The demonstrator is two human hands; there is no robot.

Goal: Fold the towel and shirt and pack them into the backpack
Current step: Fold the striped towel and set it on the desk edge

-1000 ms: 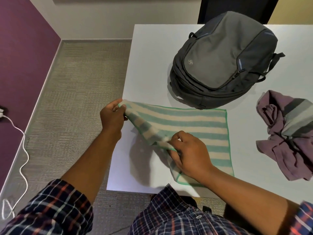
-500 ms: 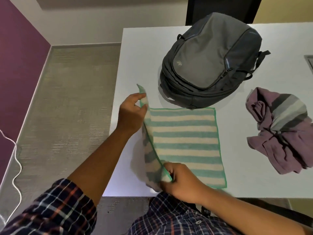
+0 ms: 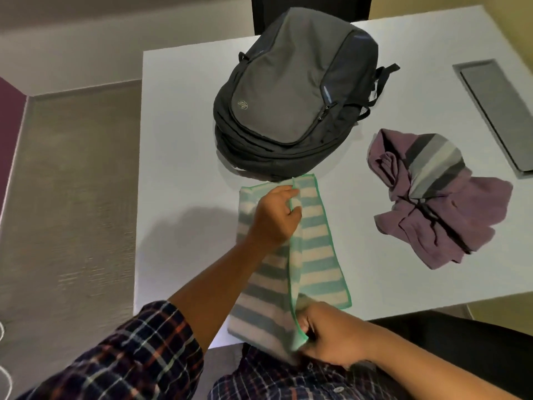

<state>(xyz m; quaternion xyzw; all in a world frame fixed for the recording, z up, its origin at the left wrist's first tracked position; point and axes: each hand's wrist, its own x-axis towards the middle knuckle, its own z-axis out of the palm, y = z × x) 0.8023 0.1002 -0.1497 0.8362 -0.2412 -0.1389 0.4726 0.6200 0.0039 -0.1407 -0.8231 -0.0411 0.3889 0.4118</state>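
Note:
A green-and-cream striped towel (image 3: 317,255) lies on the white table (image 3: 178,157), its left half raised and folded partway over the right half. My left hand (image 3: 274,217) pinches the towel's far edge. My right hand (image 3: 331,333) grips its near corner at the table's front edge. A grey backpack (image 3: 294,93) lies zipped shut just beyond the towel. A crumpled purple shirt (image 3: 438,203) with grey stripes sits to the right, untouched.
A grey rectangular panel (image 3: 501,111) is set in the table at the far right. Carpeted floor (image 3: 72,197) drops away left of the table. A dark chair back stands behind the backpack.
Both hands have carried the towel's left edge up and over to the right, so the towel is now half folded. The view has shifted right.

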